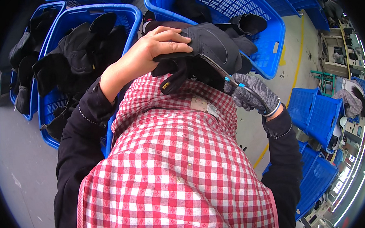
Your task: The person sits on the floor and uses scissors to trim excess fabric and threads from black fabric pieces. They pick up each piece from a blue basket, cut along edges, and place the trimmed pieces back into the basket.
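A black cap (214, 44) is held up in front of my chest. My left hand (160, 45) is closed on it, thumb and fingers pinching its brim side. My right hand (253, 93), in a grey knit glove, is closed round the handles of a pair of scissors (219, 69). The long metal blades lie along the cap's lower edge, and bits of blue show near the handles. A black strap (174, 79) with a small yellow tag hangs below the cap, over my red checked apron (172, 156). The scissors' tips are hard to make out against the cap.
Blue baskets holding black caps stand close by: one at the left (133, 17), another behind it (34, 107), and one ahead (275, 30). More blue crates (314, 111) are at the right. A yellow line (298, 77) crosses the grey floor. Work tables stand at the far right.
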The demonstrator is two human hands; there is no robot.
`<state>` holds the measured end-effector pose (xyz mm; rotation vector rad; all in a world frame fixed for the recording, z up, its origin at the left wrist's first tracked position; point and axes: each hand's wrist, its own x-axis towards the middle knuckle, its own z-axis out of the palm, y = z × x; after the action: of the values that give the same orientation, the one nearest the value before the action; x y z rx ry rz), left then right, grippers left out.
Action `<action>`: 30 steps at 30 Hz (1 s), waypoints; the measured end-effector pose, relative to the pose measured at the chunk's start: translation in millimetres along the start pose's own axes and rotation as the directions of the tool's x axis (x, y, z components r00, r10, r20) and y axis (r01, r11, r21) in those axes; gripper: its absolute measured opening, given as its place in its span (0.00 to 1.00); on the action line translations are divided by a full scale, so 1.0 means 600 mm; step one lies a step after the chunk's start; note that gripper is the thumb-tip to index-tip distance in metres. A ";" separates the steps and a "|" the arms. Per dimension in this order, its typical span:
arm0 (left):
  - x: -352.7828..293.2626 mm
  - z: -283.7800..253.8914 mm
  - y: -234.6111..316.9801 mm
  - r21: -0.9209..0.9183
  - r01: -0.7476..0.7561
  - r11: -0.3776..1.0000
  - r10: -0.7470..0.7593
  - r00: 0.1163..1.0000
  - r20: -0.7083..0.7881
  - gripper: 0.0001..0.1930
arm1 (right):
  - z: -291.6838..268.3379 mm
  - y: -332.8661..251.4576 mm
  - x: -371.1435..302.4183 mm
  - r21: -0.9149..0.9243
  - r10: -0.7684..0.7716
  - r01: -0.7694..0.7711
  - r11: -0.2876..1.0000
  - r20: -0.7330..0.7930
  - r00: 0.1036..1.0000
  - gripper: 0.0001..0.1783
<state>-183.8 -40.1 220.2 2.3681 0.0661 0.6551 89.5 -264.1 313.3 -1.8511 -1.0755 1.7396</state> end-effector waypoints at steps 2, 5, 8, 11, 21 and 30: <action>0.000 -0.001 -0.001 -0.001 0.002 1.000 -0.002 1.000 0.005 0.25 | 0.001 0.009 0.002 -0.049 -0.040 0.039 0.998 -0.015 0.999 0.25; 0.001 0.000 -0.001 -0.044 0.017 0.999 -0.018 0.999 -0.027 0.30 | 0.011 0.015 0.007 -0.208 -0.151 0.130 0.969 -0.086 0.985 0.27; 0.003 -0.002 -0.003 -0.050 0.012 0.999 -0.013 1.000 -0.014 0.27 | 0.022 0.015 0.015 -0.367 -0.313 0.243 0.898 -0.143 0.939 0.28; 0.003 -0.004 -0.006 -0.043 -0.012 0.999 0.012 1.000 -0.002 0.25 | 0.027 0.014 0.016 -0.276 -0.293 0.243 0.930 -0.155 0.944 0.30; 0.005 -0.004 -0.004 -0.063 -0.002 0.998 0.001 1.000 -0.024 0.25 | 0.031 0.019 0.013 0.088 -0.051 0.058 0.994 -0.072 0.996 0.34; 0.002 -0.010 -0.012 -0.113 0.014 0.993 -0.014 1.000 0.004 0.23 | 0.036 0.027 0.024 -0.200 -0.189 0.165 0.966 -0.107 0.976 0.24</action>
<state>-184.8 -31.0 220.2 2.2579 0.0430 0.6312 72.5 -268.5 288.1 -1.8815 -1.3513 1.4430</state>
